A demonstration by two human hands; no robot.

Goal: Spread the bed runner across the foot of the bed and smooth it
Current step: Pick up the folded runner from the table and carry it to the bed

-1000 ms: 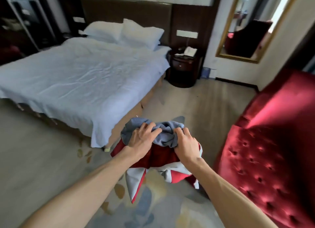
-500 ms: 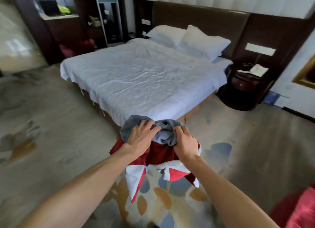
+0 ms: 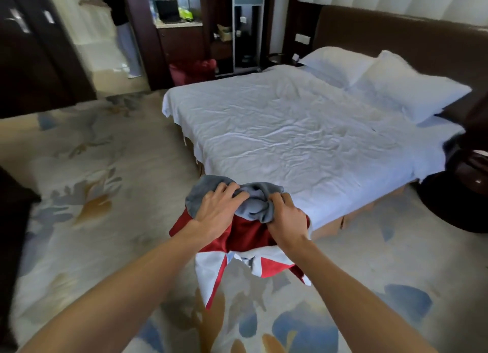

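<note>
The bed runner (image 3: 245, 233) is a bunched bundle of grey, red and white cloth held in the air before me, just short of the near corner of the bed. My left hand (image 3: 217, 211) grips its grey top on the left. My right hand (image 3: 286, 218) grips the grey folds on the right. Red and white ends hang down below my hands. The bed (image 3: 303, 130) has a wrinkled white sheet and two white pillows (image 3: 390, 85) at the dark headboard on the right.
Patterned carpet (image 3: 87, 194) spreads around the bed. A dark nightstand (image 3: 464, 194) stands at the right. Dark cabinets and shelves (image 3: 237, 30) line the far wall, with a red bin (image 3: 192, 71) beside them. A person (image 3: 124, 27) stands in the far doorway.
My view has swung left and closer to the bed; the red armchair has left the frame. Both hands keep the same grip on the bundle.
</note>
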